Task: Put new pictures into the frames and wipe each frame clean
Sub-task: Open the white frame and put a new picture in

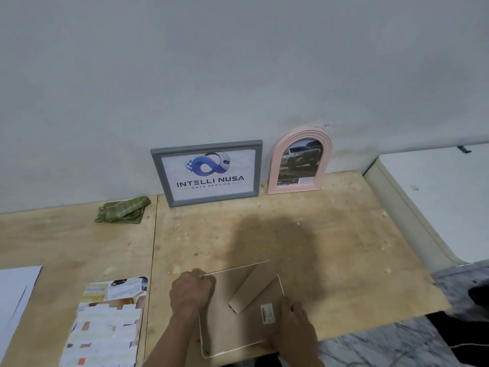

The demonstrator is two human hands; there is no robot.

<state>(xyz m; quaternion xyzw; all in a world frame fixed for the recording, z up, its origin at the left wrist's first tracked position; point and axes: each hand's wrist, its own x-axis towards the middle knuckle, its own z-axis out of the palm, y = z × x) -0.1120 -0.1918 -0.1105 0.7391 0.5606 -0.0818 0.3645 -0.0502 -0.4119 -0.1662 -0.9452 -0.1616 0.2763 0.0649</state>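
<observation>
Frame in hand: a tan frame point(235, 313) lies face down on the table point(330, 234), at the near edge, between both hands.
Left hand: the left hand point(191, 292) sits at the frame's far-left corner, fingers curled; whether they pinch anything cannot be told.
Right hand: the right hand point(293, 324) presses on the near-right side, fingers bent over the backing edge; its hold is unclear.
Long axis: runs near to far; the stand flap point(255, 287) points away, diagonally.
Look: plain cardboard back, small label point(267, 313).
Nearby: loose picture point(111, 321) to the left; green cloth point(123, 210) well beyond.
</observation>
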